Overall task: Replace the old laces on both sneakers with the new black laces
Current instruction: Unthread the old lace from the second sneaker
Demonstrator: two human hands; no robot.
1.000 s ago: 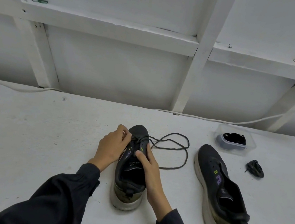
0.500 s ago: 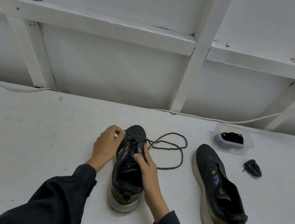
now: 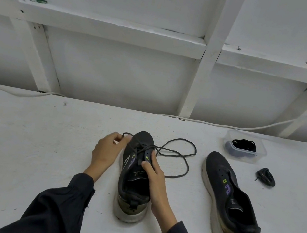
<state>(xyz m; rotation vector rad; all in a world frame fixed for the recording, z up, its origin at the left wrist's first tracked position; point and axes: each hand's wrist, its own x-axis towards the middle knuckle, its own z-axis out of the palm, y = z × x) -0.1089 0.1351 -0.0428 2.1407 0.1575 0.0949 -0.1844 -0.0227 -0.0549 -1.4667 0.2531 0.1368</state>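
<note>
Your L hand pinches old lace loop by toe of sneaker, mid-table. R hand grips its eyelet edge. 2nd sneaker at right; new laces in tub behind.

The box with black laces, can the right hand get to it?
Probably yes. Only the second sneaker lies between the right hand and the box, low enough to pass over. The hand must first release the laced sneaker.
</note>
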